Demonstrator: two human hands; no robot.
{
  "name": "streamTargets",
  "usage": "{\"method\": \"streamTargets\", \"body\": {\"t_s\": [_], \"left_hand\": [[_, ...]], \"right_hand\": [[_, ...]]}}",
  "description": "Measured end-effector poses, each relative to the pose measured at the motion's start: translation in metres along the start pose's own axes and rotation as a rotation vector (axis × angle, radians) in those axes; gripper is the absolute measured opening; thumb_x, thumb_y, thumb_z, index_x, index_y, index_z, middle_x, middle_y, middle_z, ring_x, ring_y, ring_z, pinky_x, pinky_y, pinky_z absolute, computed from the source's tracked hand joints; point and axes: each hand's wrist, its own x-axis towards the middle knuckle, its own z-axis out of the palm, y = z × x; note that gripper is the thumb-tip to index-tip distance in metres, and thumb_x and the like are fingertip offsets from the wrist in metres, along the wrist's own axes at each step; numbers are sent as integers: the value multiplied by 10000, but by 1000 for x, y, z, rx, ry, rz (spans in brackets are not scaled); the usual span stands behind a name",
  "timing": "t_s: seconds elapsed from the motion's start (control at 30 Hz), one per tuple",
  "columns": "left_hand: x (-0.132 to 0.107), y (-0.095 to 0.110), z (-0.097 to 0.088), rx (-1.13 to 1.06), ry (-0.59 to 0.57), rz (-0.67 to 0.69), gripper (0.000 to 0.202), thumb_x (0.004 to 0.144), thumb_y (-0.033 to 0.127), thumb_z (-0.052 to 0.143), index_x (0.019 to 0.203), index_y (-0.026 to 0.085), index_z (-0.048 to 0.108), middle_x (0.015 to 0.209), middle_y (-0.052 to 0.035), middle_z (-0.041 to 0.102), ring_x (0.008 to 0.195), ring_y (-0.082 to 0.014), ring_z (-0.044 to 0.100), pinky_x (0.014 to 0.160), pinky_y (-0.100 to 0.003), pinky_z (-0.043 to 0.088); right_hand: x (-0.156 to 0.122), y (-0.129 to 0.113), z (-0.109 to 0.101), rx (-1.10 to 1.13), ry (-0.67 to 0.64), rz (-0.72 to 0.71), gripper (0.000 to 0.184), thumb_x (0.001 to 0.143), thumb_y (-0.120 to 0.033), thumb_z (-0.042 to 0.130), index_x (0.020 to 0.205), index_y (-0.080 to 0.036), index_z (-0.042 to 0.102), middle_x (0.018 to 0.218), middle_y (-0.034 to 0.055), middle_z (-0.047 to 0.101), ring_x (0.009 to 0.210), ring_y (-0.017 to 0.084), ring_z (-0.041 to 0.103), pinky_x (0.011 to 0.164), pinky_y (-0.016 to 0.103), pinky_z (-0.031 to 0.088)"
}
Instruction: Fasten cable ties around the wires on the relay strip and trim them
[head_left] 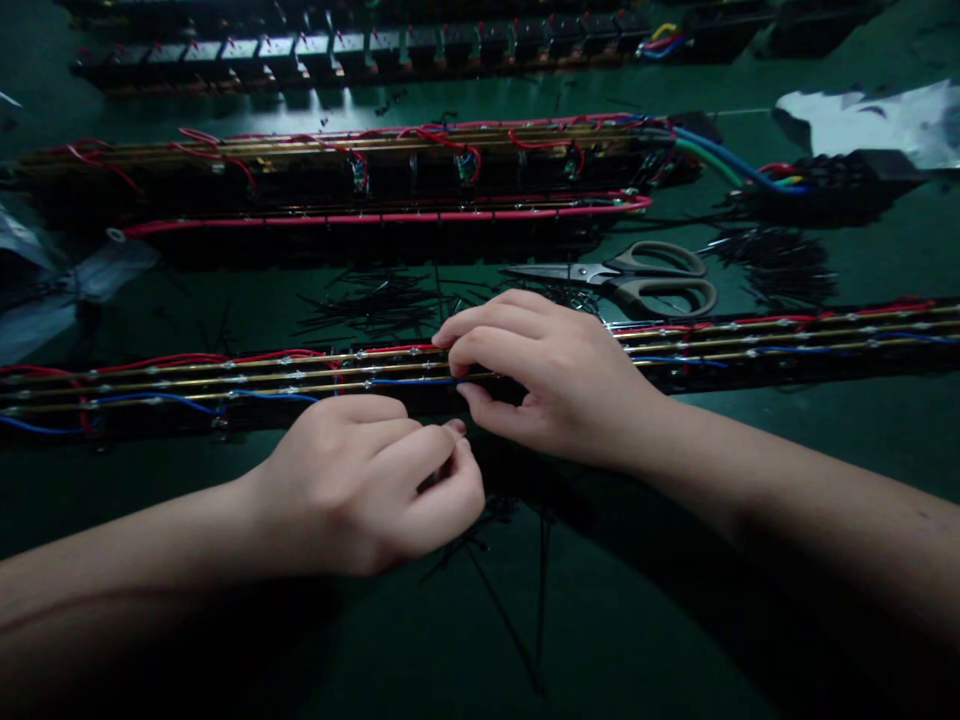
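Note:
A long black strip point(817, 365) with brass rods, red wires and blue wires runs across the view in front of me. My right hand point(551, 375) is curled over its middle, thumb and fingertips close together where a blue wire point(412, 381) passes over the rods. Whatever they pinch there is too small to tell. Just in front of the strip, my left hand point(382, 480) is closed, thumb pressed against the forefinger; what it grips is hidden. Behind the right hand lie scissors point(637, 275) with their blades pointing left. Loose black cable ties point(375, 300) are scattered behind the strip.
A bundle of black cable ties point(776, 262) lies right of the scissors. Further back stand another wired strip point(315, 160) with a thick red cable point(390, 218) and a row of black blocks point(300, 50). Clear plastic bags point(877, 120) lie at the far right. More ties point(506, 600) lie nearer me.

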Motion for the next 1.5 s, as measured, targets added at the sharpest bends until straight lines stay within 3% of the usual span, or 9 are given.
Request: {"method": "streamTargets", "body": {"t_s": [0.37, 1.0, 1.27, 1.5], "left_hand": [[1, 0, 1, 35, -15, 2, 168, 843, 19, 643, 790, 176, 673, 640, 9, 702, 446, -143, 538, 452, -275, 414], [0, -1, 1, 30, -42, 13, 178, 826, 15, 640, 776, 185, 660, 615, 12, 647, 448, -163, 477, 428, -296, 331], [-2, -3, 3, 49, -82, 32, 191, 840, 24, 612, 771, 199, 648, 595, 25, 586, 464, -163, 473, 454, -300, 318], [-1, -4, 5, 78, -102, 73, 180, 855, 34, 584, 779, 187, 642, 584, 26, 550, 451, -155, 470, 468, -295, 339]], "right_hand": [[0, 0, 0, 32, 13, 20, 106, 833, -104, 595, 873, -186, 650, 1178, 57, 735, 1021, 221, 652, 834, 344, 518], [0, 1, 0, 48, 10, 18, 105, 835, -103, 595, 871, -174, 664, 1173, 70, 738, 1017, 227, 653, 841, 352, 515], [5, 2, -13, 200, -88, 66, 208, 931, -137, 498, 878, -166, 697, 1155, 87, 738, 1050, 218, 654, 907, 365, 493], [10, 3, -25, 378, -134, 156, 271, 925, -89, 462, 895, -149, 725, 1082, 72, 756, 1040, 198, 681, 921, 342, 512]]}}
